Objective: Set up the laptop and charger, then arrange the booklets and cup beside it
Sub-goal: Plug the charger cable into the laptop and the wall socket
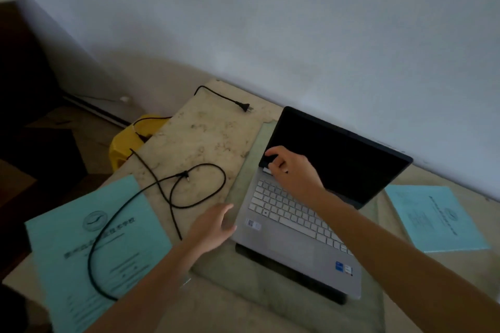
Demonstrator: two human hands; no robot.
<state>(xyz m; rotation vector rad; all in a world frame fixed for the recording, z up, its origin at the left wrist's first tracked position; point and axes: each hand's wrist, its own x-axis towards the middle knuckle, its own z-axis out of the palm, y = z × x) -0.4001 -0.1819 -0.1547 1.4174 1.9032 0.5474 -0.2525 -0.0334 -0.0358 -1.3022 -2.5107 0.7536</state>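
A silver laptop [297, 240] stands open on the table, its screen [346, 159] black. My right hand [290, 170] reaches across the keyboard and pinches the lower left corner of the screen. My left hand [213, 227] lies open against the laptop's left edge, holding nothing. The black charger cable [173, 189] loops over the table left of the laptop, its small plug end [186, 174] lying loose and its wall plug [244, 107] near the back edge. One teal booklet [89, 249] lies at the front left under the cable, another teal booklet [438, 219] at the right. No cup is in view.
The laptop sits on a pale green mat [243, 178] over a stained marble tabletop [208, 132]. A yellow stool [130, 140] stands beside the table's left edge, with cable draped over it. A white wall [270, 21] runs behind the table. Dark furniture fills the far left.
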